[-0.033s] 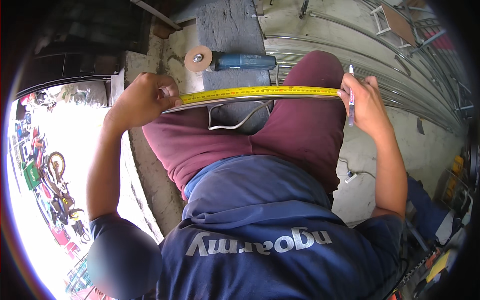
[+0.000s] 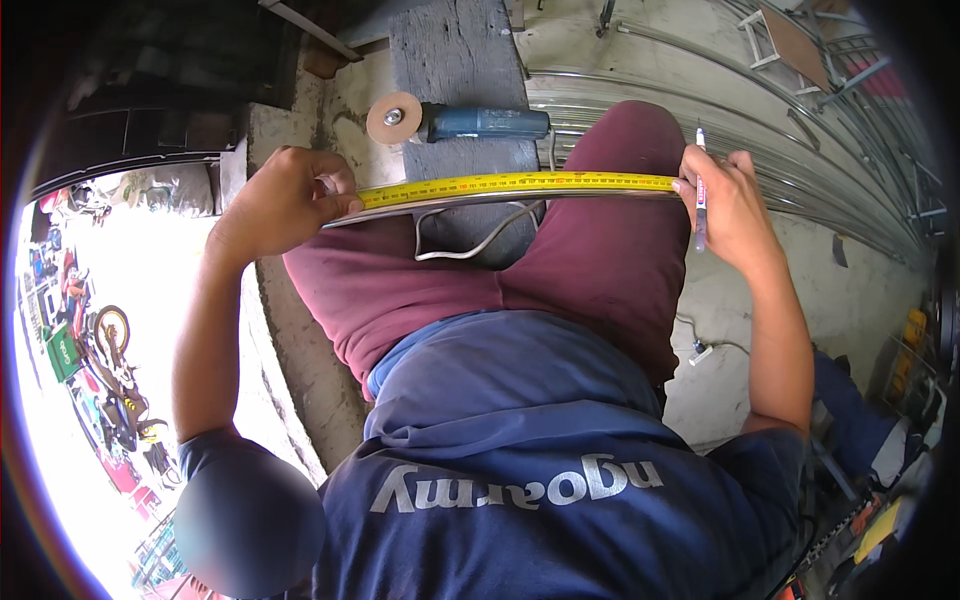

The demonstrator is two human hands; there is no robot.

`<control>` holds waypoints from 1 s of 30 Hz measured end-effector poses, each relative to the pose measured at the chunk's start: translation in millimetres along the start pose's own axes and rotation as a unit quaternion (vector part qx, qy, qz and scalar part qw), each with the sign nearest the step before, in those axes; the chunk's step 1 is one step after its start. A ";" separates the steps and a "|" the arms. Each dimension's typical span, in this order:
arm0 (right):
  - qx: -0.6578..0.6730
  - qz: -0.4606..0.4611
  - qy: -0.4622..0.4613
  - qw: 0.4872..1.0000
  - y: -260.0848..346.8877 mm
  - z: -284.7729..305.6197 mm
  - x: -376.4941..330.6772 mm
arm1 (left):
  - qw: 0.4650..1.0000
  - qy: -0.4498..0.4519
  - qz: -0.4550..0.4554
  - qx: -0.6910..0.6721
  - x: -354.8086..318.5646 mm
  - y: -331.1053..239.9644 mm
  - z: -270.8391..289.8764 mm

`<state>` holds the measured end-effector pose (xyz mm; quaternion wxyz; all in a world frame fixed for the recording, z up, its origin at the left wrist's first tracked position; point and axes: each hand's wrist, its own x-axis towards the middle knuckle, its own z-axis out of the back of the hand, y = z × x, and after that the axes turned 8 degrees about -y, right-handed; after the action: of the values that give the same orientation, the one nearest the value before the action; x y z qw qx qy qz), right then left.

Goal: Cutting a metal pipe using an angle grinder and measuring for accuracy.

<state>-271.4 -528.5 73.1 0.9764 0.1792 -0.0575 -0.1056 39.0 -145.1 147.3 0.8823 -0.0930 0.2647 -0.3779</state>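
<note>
A yellow measuring tape blade stretches between my hands, over my thighs. Just below it, along the same line, lies a thin shiny metal tube. My left hand is closed on the tape's left end, thumb and fingers pinching it by the tube's end. At the other end, my right hand pinches the tape between thumb and fingers. A marker pen with a white barrel is also held in the right hand, standing roughly upright against the fingers. Whether the right fingers also grip the tube is hidden.
Beyond the tape, an angle grinder with a tan disc rests on a weathered wooden plank; its grey cord loops between my legs. Long metal tubes lie on the floor at right. A small stool stands at the far right.
</note>
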 end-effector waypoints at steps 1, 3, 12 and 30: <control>-0.004 -0.004 0.006 1.000 -0.4 0.7 -0.6 | 1.000 -0.001 0.005 -0.011 0.3 -0.1 -1.3; -0.005 -0.016 0.021 1.000 -0.4 1.2 -0.4 | 1.000 -0.007 -0.019 -0.010 1.2 -0.8 -4.5; -0.017 -0.011 0.006 1.000 0.0 -1.8 -0.5 | 0.996 0.008 -0.075 -0.037 26.2 -22.6 -25.4; -0.050 0.018 -0.112 0.992 -11.6 -30.9 -20.2 | 0.986 0.040 -0.137 -0.080 71.0 -76.6 -56.9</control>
<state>-288.6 -524.1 38.7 0.9732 0.1164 -0.1649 -0.1102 1.9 -247.3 99.1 0.8005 -0.1835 0.3138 -0.4764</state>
